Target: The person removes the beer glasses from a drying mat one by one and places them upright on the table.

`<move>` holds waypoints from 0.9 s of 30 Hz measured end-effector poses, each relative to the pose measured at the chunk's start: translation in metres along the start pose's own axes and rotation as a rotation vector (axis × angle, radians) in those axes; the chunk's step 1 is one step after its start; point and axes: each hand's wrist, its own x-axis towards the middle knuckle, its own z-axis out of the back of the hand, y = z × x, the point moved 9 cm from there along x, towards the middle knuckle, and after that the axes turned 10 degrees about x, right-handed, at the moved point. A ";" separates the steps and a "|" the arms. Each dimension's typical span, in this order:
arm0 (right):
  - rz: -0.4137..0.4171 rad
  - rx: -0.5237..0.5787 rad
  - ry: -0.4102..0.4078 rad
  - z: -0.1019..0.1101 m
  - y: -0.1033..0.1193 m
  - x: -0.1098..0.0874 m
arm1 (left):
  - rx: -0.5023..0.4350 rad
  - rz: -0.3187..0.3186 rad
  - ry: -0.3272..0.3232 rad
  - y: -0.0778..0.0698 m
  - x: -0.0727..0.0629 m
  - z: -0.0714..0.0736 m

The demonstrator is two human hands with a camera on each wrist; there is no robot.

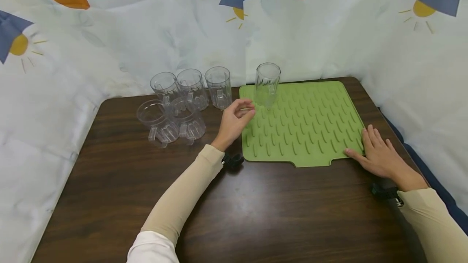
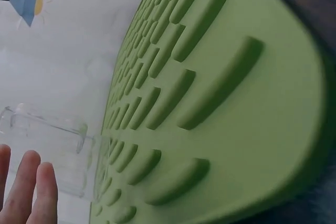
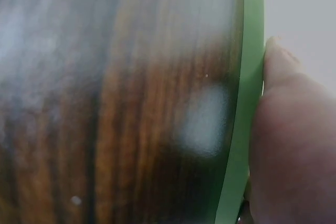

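Note:
A clear mug (image 1: 268, 86) stands upright at the back left of a green ridged drying mat (image 1: 300, 125). My left hand (image 1: 237, 120) hovers by the mat's left edge, just in front of that mug, its fingers loosely bent with nothing between them. In the left wrist view, its fingertips (image 2: 46, 174) show close to the clear mug (image 2: 52, 150). My right hand (image 1: 378, 153) rests with spread, straight fingers on the mat's front right corner. The right wrist view has the thumb (image 3: 294, 145) lying along the green mat edge (image 3: 244, 103).
Several more clear mugs stand in a group on the left of the dark wooden table (image 1: 234, 214), among them one mug (image 1: 218, 86) close to the mat and another mug (image 1: 159, 123) at the front. A white patterned curtain (image 1: 146, 31) hangs behind the table.

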 end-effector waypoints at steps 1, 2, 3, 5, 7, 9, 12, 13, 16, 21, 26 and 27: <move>0.000 -0.003 0.000 0.000 0.000 0.001 | -0.005 0.001 0.004 0.000 0.002 -0.002; -0.002 -0.007 0.001 0.001 0.001 0.001 | -0.003 0.000 0.007 0.000 0.005 -0.003; -0.001 -0.012 0.001 0.001 0.001 0.002 | 0.003 -0.002 0.009 0.000 0.006 -0.004; 0.000 -0.014 0.003 0.003 0.003 0.003 | 0.015 -0.012 0.009 -0.001 0.011 -0.006; -0.002 -0.013 0.006 0.004 0.004 0.004 | 0.039 -0.022 0.009 0.000 0.015 -0.008; -0.001 -0.012 0.008 0.004 0.005 0.006 | 0.060 -0.024 0.005 0.001 0.020 -0.009; 0.001 -0.010 0.010 0.005 0.008 0.007 | 0.061 -0.023 0.006 0.002 0.026 -0.012; 0.002 -0.010 0.010 0.004 0.008 0.007 | 0.056 -0.020 0.007 0.002 0.028 -0.013; 0.001 -0.005 0.012 0.003 0.008 0.006 | 0.062 -0.002 0.017 0.004 0.034 -0.017; -0.013 -0.003 0.010 0.002 0.004 0.002 | 0.082 0.038 0.061 0.008 0.043 -0.030; -0.015 0.005 0.007 0.001 0.003 0.001 | 0.044 0.044 0.074 0.010 0.049 -0.039; -0.014 0.005 0.007 0.001 0.003 0.001 | 0.032 0.042 0.072 0.010 0.050 -0.040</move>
